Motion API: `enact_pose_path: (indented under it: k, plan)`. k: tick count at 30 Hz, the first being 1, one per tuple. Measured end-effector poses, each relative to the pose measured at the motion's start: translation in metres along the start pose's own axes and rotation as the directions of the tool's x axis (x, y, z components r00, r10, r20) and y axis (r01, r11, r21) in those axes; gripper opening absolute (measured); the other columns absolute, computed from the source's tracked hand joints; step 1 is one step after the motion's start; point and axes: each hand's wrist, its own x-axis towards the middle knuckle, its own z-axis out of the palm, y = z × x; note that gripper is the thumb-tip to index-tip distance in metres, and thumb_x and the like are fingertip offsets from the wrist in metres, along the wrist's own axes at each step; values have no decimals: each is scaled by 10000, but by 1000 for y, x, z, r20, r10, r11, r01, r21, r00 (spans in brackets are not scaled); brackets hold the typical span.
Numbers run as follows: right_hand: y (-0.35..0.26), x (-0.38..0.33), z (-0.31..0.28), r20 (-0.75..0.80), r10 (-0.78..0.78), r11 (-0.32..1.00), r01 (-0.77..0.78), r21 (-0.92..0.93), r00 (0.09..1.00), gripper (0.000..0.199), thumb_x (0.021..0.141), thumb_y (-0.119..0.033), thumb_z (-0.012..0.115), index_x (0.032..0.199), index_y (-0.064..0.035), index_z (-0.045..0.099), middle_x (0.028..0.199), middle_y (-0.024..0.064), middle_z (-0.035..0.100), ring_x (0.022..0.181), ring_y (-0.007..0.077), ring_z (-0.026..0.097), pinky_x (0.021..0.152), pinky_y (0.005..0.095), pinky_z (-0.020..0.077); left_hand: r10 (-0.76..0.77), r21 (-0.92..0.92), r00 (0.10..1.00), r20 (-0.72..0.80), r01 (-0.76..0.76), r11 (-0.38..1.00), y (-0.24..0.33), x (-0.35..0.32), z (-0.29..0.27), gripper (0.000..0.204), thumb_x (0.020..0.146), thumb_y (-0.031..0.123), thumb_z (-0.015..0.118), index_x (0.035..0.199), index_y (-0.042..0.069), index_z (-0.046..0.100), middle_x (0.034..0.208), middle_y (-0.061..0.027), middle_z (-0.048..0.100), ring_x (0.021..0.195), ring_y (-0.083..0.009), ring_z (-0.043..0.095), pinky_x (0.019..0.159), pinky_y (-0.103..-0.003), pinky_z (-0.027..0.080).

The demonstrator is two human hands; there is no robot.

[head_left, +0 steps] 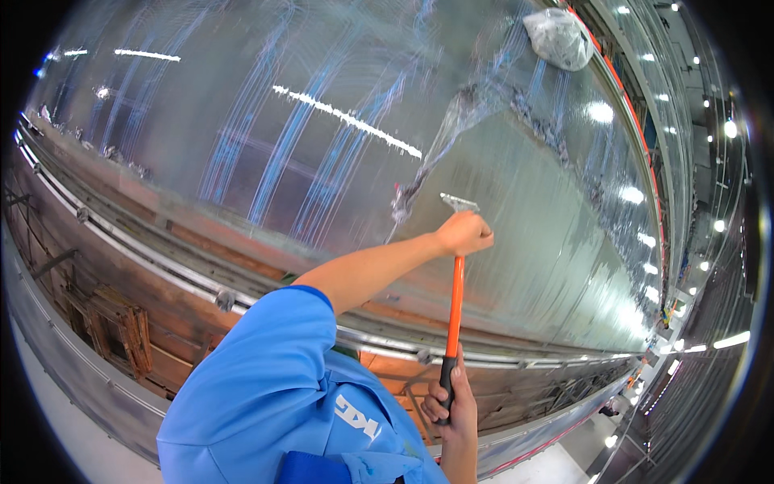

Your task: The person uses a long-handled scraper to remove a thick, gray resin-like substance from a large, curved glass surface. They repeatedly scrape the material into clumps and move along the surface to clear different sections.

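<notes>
Both hands are on the long scraper (pixel 455 298). The left hand (pixel 463 233) sits high on the orange shaft, just under the metal blade (pixel 459 202), fingers wrapped tight around it. The right hand (pixel 454 403) grips the black handle end low down, fingers closed around it too. The blade rests flat on the big shiny sheet (pixel 516 242), right at the foot of a loose, crumpled strip of clear film (pixel 451 133) that trails up and away toward a bunched wad of film (pixel 559 37) at the top edge. By the look of it, the job is partway along: to the right of that strip the surface looks dull and bare, with ragged bluish scraps (pixel 556 137) clinging on, while the wide stretch to the left looks streaked and glossy, seemingly not yet stripped.
</notes>
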Motion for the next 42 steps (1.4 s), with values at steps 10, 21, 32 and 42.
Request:
enact_pose_path:
  k: [10,21,32,42]
  plan:
    - [169,-106,-62,-228,126,982,-154,-108,965,552,1075,-352,577,1572,-197,393,699,-15,447,520,65,385,454,196,286,-108,-151,979,-175,82,985,20,-242,54,437,956,147,656,576,26,477,513,-109,444,513,-289,335,720,-386,425]
    - [81,-76,1,-137,207,948,-234,-216,969,639,1104,-249,492,1672,-217,199,753,2,493,565,72,407,510,191,321,-120,-200,970,-210,78,977,8,-173,-4,470,955,135,644,556,35,415,488,-91,413,499,-274,275,748,-357,408]
    - [-114,20,118,-137,185,979,-195,-63,973,658,1102,-312,490,1668,-257,160,714,7,452,479,69,354,418,191,294,-178,-188,982,-61,164,968,1,63,-102,429,933,214,635,609,-26,487,534,-170,469,478,-309,411,633,-409,467]
    - [-165,111,109,0,-39,997,38,-67,999,611,1103,-373,485,1649,-326,218,694,-11,440,444,80,381,419,240,353,5,14,996,-92,-4,1000,-25,201,-134,427,932,292,661,680,-44,579,568,-192,509,518,-246,450,584,-435,449]
